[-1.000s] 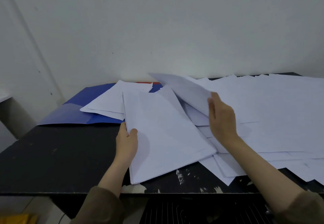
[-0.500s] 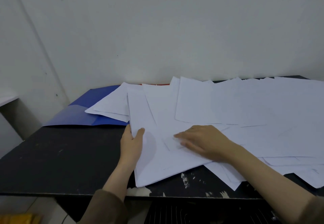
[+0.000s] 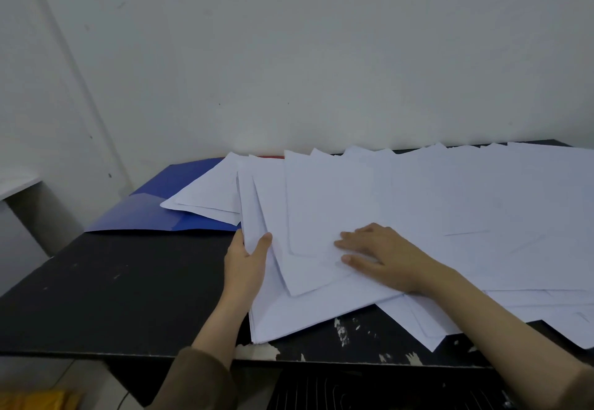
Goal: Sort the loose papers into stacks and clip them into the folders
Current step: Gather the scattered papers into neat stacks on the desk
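Observation:
A stack of white papers [image 3: 299,300] lies at the middle of the black table [image 3: 112,294]. My left hand [image 3: 246,263] grips its left edge, thumb on top. My right hand [image 3: 382,255] lies flat, fingers spread, on loose sheets placed askew on that stack. Many more loose white sheets [image 3: 482,210] cover the right half of the table. An open blue folder [image 3: 151,210] lies at the back left, with a few white sheets [image 3: 209,194] resting on its right part. A sliver of red folder [image 3: 273,156] shows behind the papers.
A white wall rises directly behind the table. The table's front edge [image 3: 321,360] is chipped, and some sheets overhang it at the right. A low white ledge [image 3: 16,181] stands at far left. Something yellow [image 3: 35,401] lies on the floor at bottom left.
My right hand, which held a sheet lifted a second ago, has laid it down on the stack and now presses flat on it. My left hand kept its grip on the stack's edge.

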